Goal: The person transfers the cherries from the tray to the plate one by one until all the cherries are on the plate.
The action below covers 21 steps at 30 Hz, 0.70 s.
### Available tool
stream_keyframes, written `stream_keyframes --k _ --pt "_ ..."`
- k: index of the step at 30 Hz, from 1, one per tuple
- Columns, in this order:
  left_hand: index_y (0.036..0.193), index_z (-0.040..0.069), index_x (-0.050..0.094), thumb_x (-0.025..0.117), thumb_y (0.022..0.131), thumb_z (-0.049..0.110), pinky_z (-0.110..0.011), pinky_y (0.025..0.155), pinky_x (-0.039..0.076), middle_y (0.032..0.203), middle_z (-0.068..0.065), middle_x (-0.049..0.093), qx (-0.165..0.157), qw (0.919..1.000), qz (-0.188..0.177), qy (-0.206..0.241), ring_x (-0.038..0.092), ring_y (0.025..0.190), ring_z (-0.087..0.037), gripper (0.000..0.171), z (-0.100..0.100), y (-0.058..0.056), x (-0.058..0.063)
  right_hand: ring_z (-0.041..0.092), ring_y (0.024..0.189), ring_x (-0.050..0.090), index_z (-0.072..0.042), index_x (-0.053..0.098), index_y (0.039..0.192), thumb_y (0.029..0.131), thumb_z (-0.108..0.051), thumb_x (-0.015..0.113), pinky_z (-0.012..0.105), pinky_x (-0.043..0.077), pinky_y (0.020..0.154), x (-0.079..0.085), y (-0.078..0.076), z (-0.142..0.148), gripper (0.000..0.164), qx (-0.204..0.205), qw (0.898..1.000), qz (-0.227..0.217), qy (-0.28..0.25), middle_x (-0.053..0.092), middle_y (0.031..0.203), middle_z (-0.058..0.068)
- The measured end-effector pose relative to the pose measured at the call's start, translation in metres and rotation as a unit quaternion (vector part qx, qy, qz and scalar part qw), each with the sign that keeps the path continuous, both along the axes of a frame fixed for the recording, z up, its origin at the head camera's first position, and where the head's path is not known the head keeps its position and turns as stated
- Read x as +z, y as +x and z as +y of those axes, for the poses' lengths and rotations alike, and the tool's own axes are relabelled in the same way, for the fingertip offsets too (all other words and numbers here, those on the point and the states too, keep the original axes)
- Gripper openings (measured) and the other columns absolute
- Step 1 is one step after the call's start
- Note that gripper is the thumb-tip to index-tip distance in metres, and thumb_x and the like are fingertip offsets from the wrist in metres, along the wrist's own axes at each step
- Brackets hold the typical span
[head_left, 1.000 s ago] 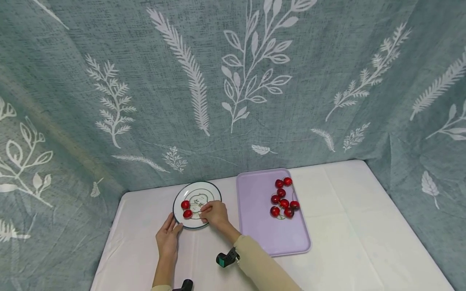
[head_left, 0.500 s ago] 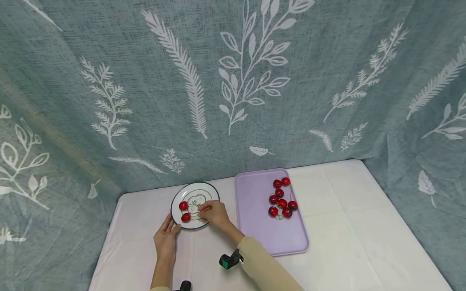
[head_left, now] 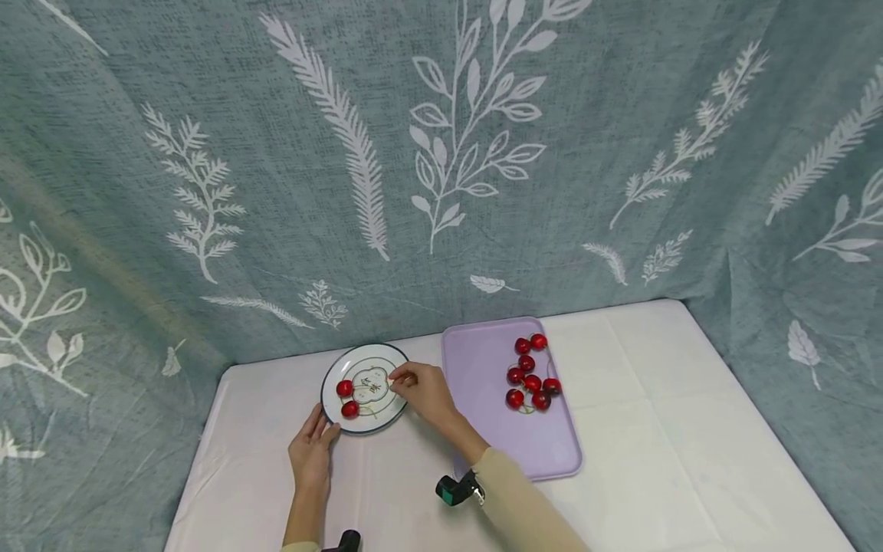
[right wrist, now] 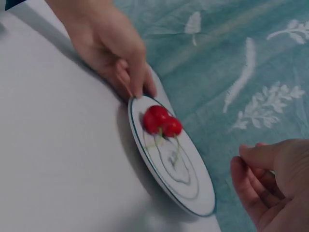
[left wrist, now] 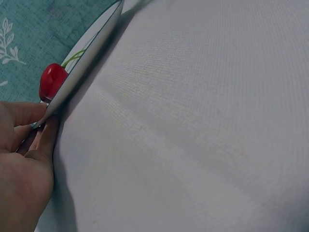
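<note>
My left hand (head_left: pixel 312 452) grips the near left rim of a white plate (head_left: pixel 371 354) with a dark edge line, thumb on top and fingers underneath. In the left wrist view, the plate's rim sits between the thumb and fingers (left wrist: pixel 46 140). Two red cherries lie side by side on the plate's left part, a farther cherry (head_left: pixel 344 388) and a nearer cherry (head_left: pixel 350 409), with green stems pointing inward. Over the plate's right edge hovers my right hand (head_left: pixel 426 392), its fingers loosely curled. Nothing shows between its thumb and forefinger in the right wrist view.
A purple tray (head_left: pixel 476 360) stands right of the plate, partly behind the right forearm. Several cherries (head_left: pixel 532 382) with stems lie along its right side. A white cloth (head_left: pixel 641 429) covers the table, and a patterned green curtain (head_left: pixel 386 153) hangs behind.
My right hand has drawn back from the middle of the plate to its right edge, its fingers off the cherry stems. The nearer cherry shifted slightly toward me. The left hand keeps its grip.
</note>
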<state>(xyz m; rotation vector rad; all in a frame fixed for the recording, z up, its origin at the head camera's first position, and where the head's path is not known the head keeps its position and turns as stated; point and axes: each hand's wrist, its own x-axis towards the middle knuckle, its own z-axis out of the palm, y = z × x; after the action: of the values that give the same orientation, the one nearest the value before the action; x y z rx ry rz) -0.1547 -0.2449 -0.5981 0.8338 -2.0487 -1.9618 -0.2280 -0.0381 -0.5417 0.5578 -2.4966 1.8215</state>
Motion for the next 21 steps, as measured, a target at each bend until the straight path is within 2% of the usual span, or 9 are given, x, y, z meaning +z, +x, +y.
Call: stream_keyframes --k 5,10,16,21 --pt "0.150 -0.001 0.033 0.057 0.091 -0.004 -0.015 0.102 0.043 0.152 -0.018 0.037 -0.001 1.0000 0.002 -0.002 0.037 0.140 -0.030 0.063 0.000 0.002 0.001 0.006 0.068 0.063 0.001 0.073 0.091 0.083 0.002 0.073 0.015 0.054 0.061 0.002 -0.004 0.021 0.008 -0.029 0.999 -0.009 -0.022 0.071 0.080 0.007" --pt "0.150 -0.001 0.033 0.057 0.091 -0.003 -0.014 0.101 0.044 0.153 -0.018 0.036 -0.002 1.0000 0.004 0.000 0.037 0.140 -0.030 0.064 -0.001 0.003 0.000 0.014 0.069 0.066 0.006 0.072 0.091 0.083 0.004 0.073 0.016 0.055 0.060 0.003 -0.010 0.044 0.009 -0.067 0.996 -0.010 -0.059 0.071 0.081 0.012" --pt "0.149 -0.001 0.035 0.057 0.091 -0.004 -0.014 0.100 0.044 0.152 -0.017 0.037 0.004 1.0000 0.008 -0.002 0.038 0.140 -0.030 0.063 -0.002 0.003 -0.001 0.018 0.073 0.068 0.001 0.074 0.090 0.083 0.002 0.074 0.016 0.056 0.063 0.010 -0.020 0.073 0.008 -0.128 0.989 0.002 -0.080 0.073 0.083 0.013" --pt "0.150 0.000 0.034 0.057 0.091 -0.004 -0.015 0.100 0.044 0.153 -0.017 0.037 -0.001 1.0000 0.005 -0.001 0.037 0.140 -0.030 0.063 -0.001 0.002 -0.002 0.018 0.070 0.067 0.006 0.073 0.092 0.083 0.003 0.073 0.013 0.053 0.060 0.015 -0.025 0.104 0.010 -0.172 0.980 -0.007 -0.097 0.072 0.083 0.016"
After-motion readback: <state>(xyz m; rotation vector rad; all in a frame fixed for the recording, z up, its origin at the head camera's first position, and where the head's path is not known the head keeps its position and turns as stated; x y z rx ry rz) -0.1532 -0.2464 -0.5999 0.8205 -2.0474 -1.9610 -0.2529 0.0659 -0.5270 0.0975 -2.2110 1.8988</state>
